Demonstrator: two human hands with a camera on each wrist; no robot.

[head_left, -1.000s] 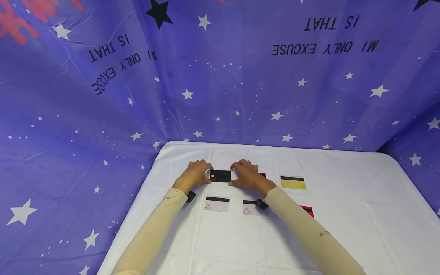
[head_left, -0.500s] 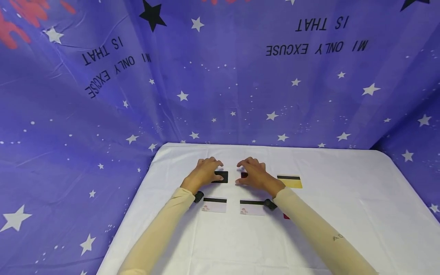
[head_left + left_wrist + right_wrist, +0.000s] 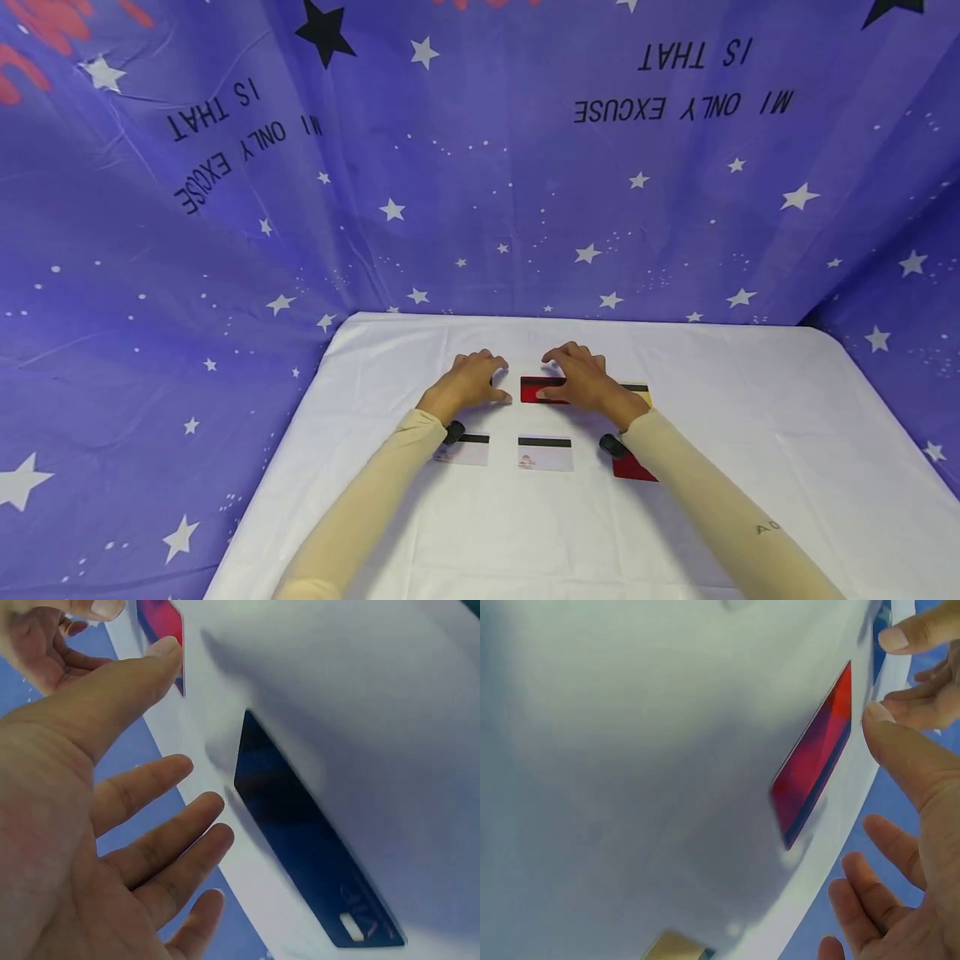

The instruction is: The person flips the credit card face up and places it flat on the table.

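White tablecloth [image 3: 480, 533]: black card [image 3: 300, 836] lies released, apparently placed.
Left hand [image 3: 467, 383] has shifted right, fingers spread, card just below them; right hand [image 3: 587, 382], fingers parted, hangs near red card [image 3: 814, 757], touch unclear.

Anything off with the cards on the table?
One mild oddity: the black VIP card lies chip side up, while the far red card, yellow card, left white card and right white card show a dark stripe. The near red card is too covered to tell. No damage or spill visible.
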